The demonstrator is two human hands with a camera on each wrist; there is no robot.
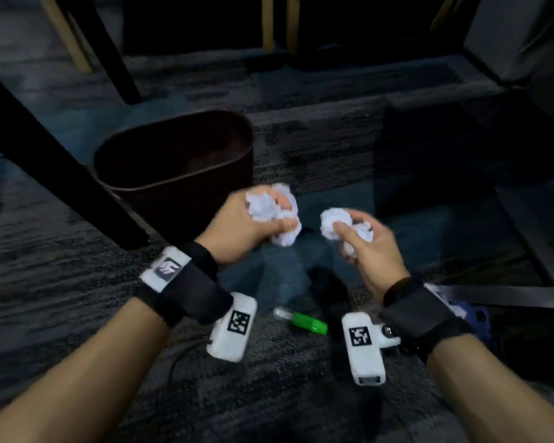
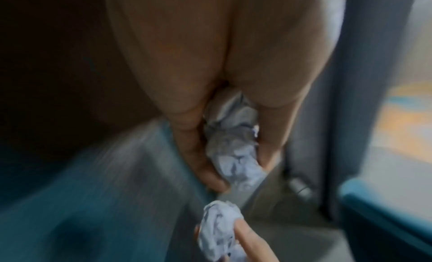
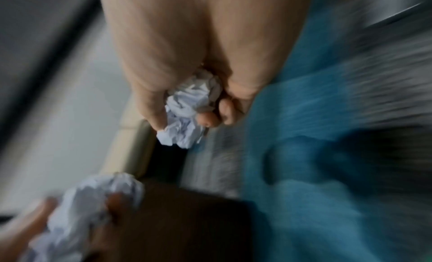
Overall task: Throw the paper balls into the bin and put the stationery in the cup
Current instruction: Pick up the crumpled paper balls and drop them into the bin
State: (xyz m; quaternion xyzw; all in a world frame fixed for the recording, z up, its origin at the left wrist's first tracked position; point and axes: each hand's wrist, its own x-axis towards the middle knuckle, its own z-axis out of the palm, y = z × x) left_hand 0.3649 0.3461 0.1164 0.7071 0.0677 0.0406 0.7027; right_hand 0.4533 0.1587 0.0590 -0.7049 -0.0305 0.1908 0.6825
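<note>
Paper balls are held, fingers curled round them, in the left hand [image 1: 237, 225] and right hand [image 1: 370, 247] just short of the bin [image 1: 173, 155], nothing seen binned yet; a green marker [image 1: 304, 322] lies on the floor, cup not in view, stationery step untouched.

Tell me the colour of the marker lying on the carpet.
Green marker with a clear cap; the head view shows it best.

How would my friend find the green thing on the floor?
Start at the dark bin on the carpet, then look nearer, below the left hand and right hand, which hold white paper. Between the wrists lies a green marker, the only bright green thing there.
</note>
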